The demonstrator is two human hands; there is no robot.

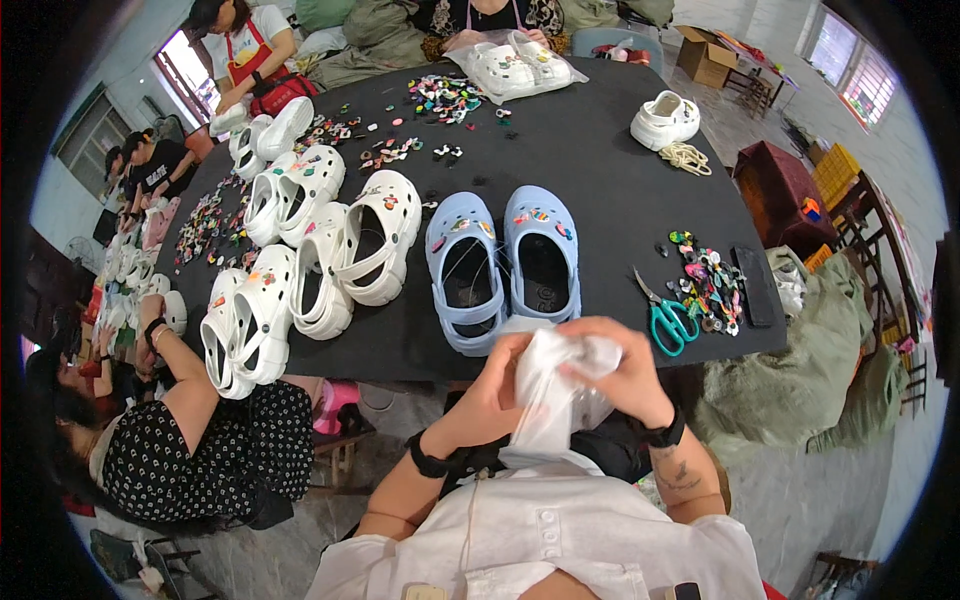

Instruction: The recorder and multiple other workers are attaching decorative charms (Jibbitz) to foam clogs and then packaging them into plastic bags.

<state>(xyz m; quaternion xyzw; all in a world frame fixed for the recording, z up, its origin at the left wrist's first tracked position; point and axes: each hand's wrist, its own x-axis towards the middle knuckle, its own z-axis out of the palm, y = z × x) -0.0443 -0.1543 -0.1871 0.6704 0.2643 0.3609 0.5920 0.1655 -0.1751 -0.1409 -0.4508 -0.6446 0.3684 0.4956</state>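
Between my hands is a thin, whitish translucent plastic bag, crumpled, at the near edge of the table. My left hand is closed around its left side, and my right hand grips its upper right, slightly blurred. Just beyond the bag stands a pair of light blue clogs, the left clog and the right clog, toes pointing away from me, with small colourful charms on their uppers. Whether the bag touches the heels I cannot tell.
White clogs with charms fill the table's left side. Teal-handled scissors, a charm pile and a black phone lie at right. A white clog sits far right. Co-workers sit left and opposite, one holding bagged clogs.
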